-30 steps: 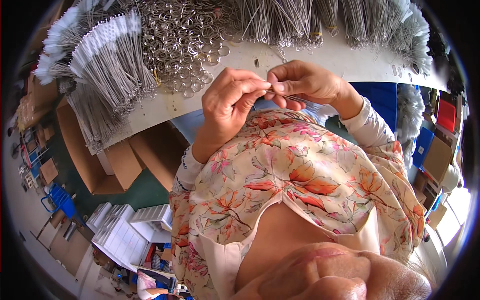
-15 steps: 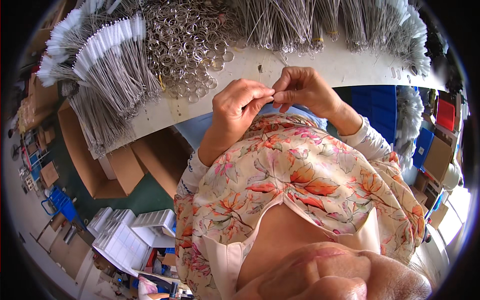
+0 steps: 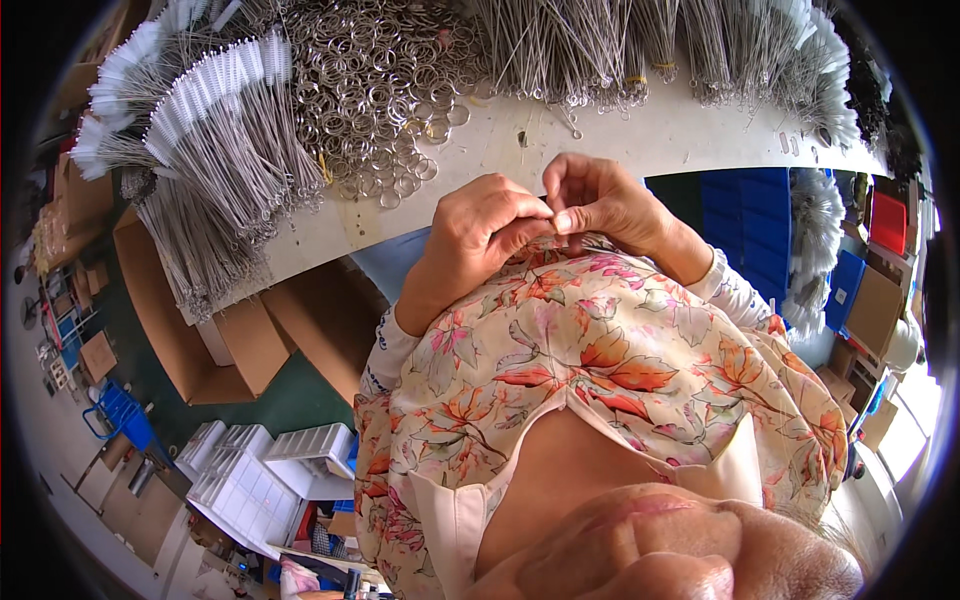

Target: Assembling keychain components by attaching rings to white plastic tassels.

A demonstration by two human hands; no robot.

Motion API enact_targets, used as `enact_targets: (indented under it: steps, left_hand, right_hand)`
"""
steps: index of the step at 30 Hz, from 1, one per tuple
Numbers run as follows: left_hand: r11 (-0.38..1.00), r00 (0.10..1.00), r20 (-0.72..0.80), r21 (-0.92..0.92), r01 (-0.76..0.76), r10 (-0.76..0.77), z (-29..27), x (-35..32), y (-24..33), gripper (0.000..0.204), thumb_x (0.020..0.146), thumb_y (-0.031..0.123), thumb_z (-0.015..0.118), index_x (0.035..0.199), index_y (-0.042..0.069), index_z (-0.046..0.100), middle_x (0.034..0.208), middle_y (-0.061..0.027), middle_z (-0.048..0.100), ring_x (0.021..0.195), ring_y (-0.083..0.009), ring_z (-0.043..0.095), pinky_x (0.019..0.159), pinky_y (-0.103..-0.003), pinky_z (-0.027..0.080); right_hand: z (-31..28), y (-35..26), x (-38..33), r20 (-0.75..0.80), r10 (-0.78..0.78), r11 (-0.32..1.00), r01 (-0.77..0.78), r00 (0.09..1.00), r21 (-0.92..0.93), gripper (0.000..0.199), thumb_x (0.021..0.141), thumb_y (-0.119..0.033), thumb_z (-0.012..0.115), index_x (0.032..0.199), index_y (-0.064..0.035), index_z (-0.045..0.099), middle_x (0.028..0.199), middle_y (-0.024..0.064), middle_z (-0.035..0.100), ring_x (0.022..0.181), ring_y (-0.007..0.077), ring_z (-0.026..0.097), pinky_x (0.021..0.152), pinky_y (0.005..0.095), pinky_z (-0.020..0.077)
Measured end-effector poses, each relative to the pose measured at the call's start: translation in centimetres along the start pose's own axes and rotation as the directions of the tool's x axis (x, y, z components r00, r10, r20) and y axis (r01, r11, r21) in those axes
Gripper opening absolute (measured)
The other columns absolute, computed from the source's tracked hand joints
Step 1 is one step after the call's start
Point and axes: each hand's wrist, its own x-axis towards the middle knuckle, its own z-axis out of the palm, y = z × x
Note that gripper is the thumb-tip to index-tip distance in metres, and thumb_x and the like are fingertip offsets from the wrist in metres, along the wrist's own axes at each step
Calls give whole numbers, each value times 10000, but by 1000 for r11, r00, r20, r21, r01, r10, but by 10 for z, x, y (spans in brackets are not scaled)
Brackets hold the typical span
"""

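My left hand (image 3: 487,228) and my right hand (image 3: 612,208) meet fingertip to fingertip in front of my body, just off the table's near edge. Each pinches with thumb and forefinger at the same spot. Whatever is between the fingertips is too small and covered to make out. Beyond them on the white table (image 3: 470,150) lies a heap of metal split rings (image 3: 375,90), left of centre. Bundles of wire-handled brushes (image 3: 235,140) with white bristles are stacked to the left of the rings. More wire brushes (image 3: 570,50) lie along the far side, looped ends toward me.
An open cardboard box (image 3: 220,345) stands on the green floor below the table's left end. Blue panels (image 3: 748,225) and more white bristles (image 3: 815,240) are at the right under the table. White plastic crates (image 3: 245,480) sit at the lower left.
Both hands have come slightly nearer my body, still together. My right hand's fingers have shifted over the pinch, with the forefinger raised more.
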Motion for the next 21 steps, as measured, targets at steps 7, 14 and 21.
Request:
enact_targets:
  steps: [7, 14, 21]
  left_hand:
    - [981, 985, 73, 101, -163, 156, -8, 16, 4, 192, 725, 147, 706, 869, 74, 603, 783, -65, 603, 697, -235, 574, 623, -336, 466]
    - [782, 990, -76, 622, -48, 121, -84, 81, -52, 118, 761, 61, 636, 880, 68, 635, 806, -79, 628, 727, -253, 585, 651, -336, 460]
    - [414, 966, 215, 874, -255, 141, -94, 114, -93, 125, 692, 151, 709, 812, 137, 677, 770, -14, 622, 752, -220, 553, 700, -350, 424]
  right_hand:
    - [-5, -43, -12, 101, 162, 907, -108, 982, -406, 228, 859, -231, 617, 926, -12, 622, 731, 10, 606, 639, 51, 538, 561, 175, 413]
    - [-51, -26, -19, 76, -348, -688, -199, 934, -698, 37, 711, -71, 594, 722, -45, 617, 677, 96, 606, 668, 286, 609, 577, 376, 464]
    - [-56, -20, -11, -44, -448, -121, -109, 893, -987, 107, 758, -143, 605, 731, -42, 631, 706, 112, 627, 649, 312, 603, 568, 398, 466]
